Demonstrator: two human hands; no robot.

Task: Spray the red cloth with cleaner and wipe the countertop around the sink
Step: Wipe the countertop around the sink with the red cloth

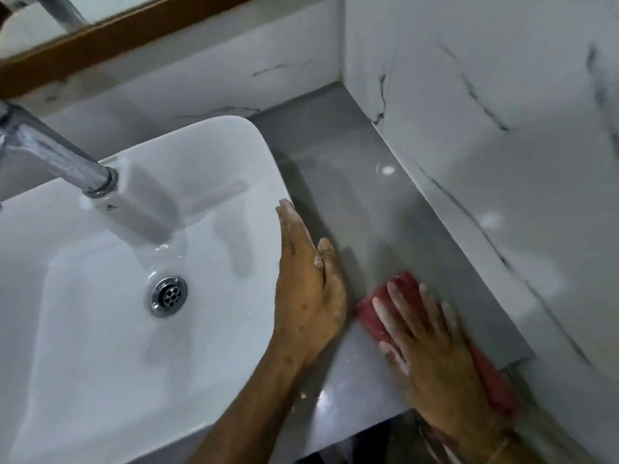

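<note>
While the white marble-look wall (502, 95) fills the right side and back of the view, the white sink (100, 296) takes up most of the left, a rectangular basin with rounded corners sitting on top of the counter. Between the sink and the wall runs the grey countertop (351, 182), glossy, with small bright reflections on it, narrowing toward the back corner. Above the back wall tiles a brown wooden frame (134, 31) crosses the upper left. A chrome tap (57, 155) reaches in from the left over the basin, its spout ending above the wet bottom of the sink, where a little water lies near the round metal drain (168, 296).

The left hand (308, 289) lies flat and open, fingers straight and together, resting along the sink's right rim with its outer edge over the countertop; it holds nothing. Just beside it, the right hand (432, 349) is spread open with fingers apart, palm pressed down on the red cloth (375, 316). That cloth lies bunched on the countertop at the near right, between the sink and the wall, showing ahead of the fingertips and trailing back under the wrist toward the counter's front edge. The fingers look pale, perhaps with foam or cleaner, though blur makes that uncertain. A thin bangle (499, 450) circles the right wrist.
</note>
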